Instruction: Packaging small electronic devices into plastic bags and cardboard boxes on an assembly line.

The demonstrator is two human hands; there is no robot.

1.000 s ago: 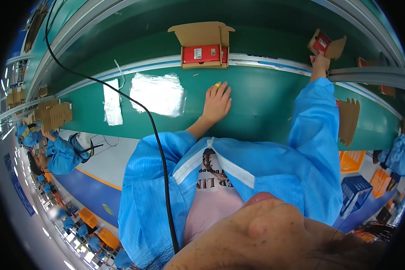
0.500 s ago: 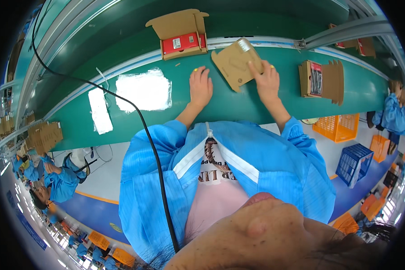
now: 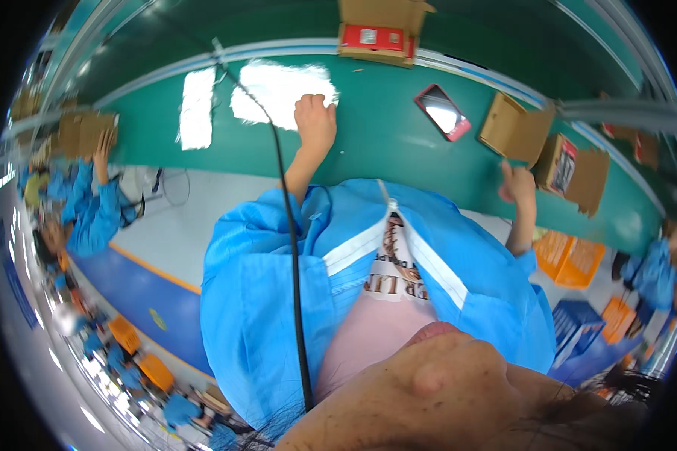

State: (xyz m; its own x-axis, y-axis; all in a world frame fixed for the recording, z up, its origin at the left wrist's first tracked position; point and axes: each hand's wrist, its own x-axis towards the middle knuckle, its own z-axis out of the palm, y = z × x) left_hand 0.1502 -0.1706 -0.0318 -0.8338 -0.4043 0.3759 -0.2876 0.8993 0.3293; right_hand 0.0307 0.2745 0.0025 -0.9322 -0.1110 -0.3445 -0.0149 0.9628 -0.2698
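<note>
My left hand [image 3: 315,122] rests at the right edge of a pile of thin white sheets [image 3: 267,98], fingers lightly bent and reaching over it. I see nothing held in it. Farther right, my right hand [image 3: 517,184] is smeared by motion, just below an opened cardboard box [image 3: 515,129] with its lid folded toward me. What its fingers do is unclear. Between the hands, a phone [image 3: 442,112] with a pink-red edge and a shiny dark face lies tilted on the green table [image 3: 384,150].
Another open cardboard box [image 3: 572,169] with red and dark contents stands at right; one with a red box [image 3: 376,46] is at the back. Narrow white sheets [image 3: 196,109] lie at left. A black cable [image 3: 293,301] crosses the view. A co-worker [image 3: 98,214] handles cardboard at left.
The cardboard box has left my right hand and lies open at right. A phone now shows on the table. My left hand has moved left to the white sheets. The view has shifted.
</note>
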